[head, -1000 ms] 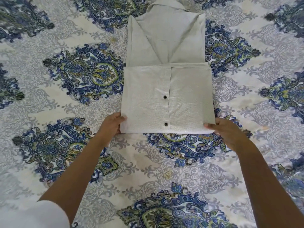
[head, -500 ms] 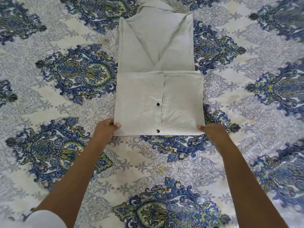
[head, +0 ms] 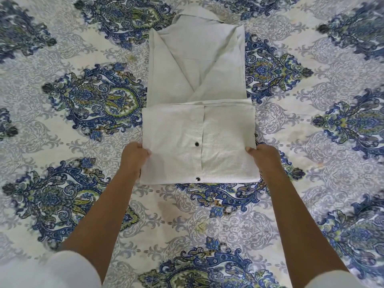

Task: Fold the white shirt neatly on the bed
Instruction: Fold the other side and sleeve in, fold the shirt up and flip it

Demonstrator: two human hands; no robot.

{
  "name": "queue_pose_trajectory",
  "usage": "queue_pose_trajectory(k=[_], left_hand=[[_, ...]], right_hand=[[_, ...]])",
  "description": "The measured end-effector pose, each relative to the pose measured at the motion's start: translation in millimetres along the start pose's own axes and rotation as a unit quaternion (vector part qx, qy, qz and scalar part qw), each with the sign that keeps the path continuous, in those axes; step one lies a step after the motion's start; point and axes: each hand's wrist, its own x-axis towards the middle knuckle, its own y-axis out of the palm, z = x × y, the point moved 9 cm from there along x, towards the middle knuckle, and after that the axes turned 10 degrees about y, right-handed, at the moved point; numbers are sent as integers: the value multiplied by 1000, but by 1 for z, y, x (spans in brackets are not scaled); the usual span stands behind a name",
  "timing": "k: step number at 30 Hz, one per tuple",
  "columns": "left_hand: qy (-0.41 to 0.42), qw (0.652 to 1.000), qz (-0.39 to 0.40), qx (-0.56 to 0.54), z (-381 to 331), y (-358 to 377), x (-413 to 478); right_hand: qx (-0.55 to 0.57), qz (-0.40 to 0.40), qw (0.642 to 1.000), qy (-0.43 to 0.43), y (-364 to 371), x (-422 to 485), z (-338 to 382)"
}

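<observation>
The white shirt (head: 197,84) lies flat on the bed, folded into a narrow column with the collar at the far end. Its lower part is doubled over the middle as a square panel with two dark buttons on the placket. My left hand (head: 134,157) grips the left edge of that panel, thumb on top and fingers under the cloth. On the right edge my right hand (head: 264,157) holds it the same way. Both hands sit about halfway up the panel's sides.
A bedspread (head: 72,142) with blue, green and grey paisley medallions covers the whole bed around the shirt. White sleeves (head: 68,269) show at the bottom corners of the view.
Both hands have slid from the panel's near corners up along its sides to the middle. The shirt itself keeps its fold.
</observation>
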Motion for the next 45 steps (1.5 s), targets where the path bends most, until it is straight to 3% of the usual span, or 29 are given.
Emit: queue_pose_trajectory(k=[2, 4, 6, 8, 9, 11, 14, 20, 21, 23, 25, 29, 32, 33, 36, 38, 42, 43, 45], left_hand=[[62, 992, -50, 97, -14, -7, -3], [210, 944, -139, 215, -59, -5, -13], [403, 871, -93, 265, -107, 38, -27], [508, 778, 12, 370, -120, 93, -27], [512, 751, 43, 415, -115, 105, -16], [492, 738, 60, 458, -102, 106, 16], [504, 715, 37, 483, -105, 91, 39], [477, 752, -24, 454, -112, 69, 43], [508, 740, -14, 440, -115, 82, 25], [586, 691, 29, 422, -111, 116, -21], [582, 687, 73, 429, -89, 129, -41], [538, 711, 53, 450, -75, 107, -21], [503, 763, 17, 405, -78, 99, -28], [513, 760, 24, 397, -74, 105, -39], [549, 705, 62, 445, -47, 118, -61], [523, 711, 46, 467, -38, 100, -47], [479, 751, -1, 454, -29, 32, -20], [479, 752, -16, 452, -29, 15, -14], [514, 715, -35, 473, -34, -7, -5]], right_hand=[[-41, -110, 992, -36, -14, -10, 11], [-85, -239, 954, -161, -17, -33, 43], [-135, -226, 908, -326, 20, -55, 85], [-235, -167, 863, -416, 65, -55, 107], [-286, -140, 846, -428, 80, -46, 110], [-353, -130, 820, -431, 83, -20, 111], [-358, -164, 828, -400, 58, 16, 114], [-248, -209, 907, -271, 14, 30, 110], [-242, -219, 894, -306, 25, 10, 113], [-288, -205, 837, -418, 70, -37, 106], [-333, -165, 817, -442, 96, -51, 82], [-327, -209, 856, -341, 60, -11, 64], [-260, -231, 904, -249, 43, -15, 56], [-270, -234, 893, -274, 51, -30, 57], [-338, -169, 840, -389, 85, -52, 39], [-352, -161, 839, -382, 72, -38, 25], [-306, -228, 871, -310, -2, -14, 10], [-297, -240, 867, -319, -17, -11, 10], [-311, -239, 835, -386, -29, -11, 16]])
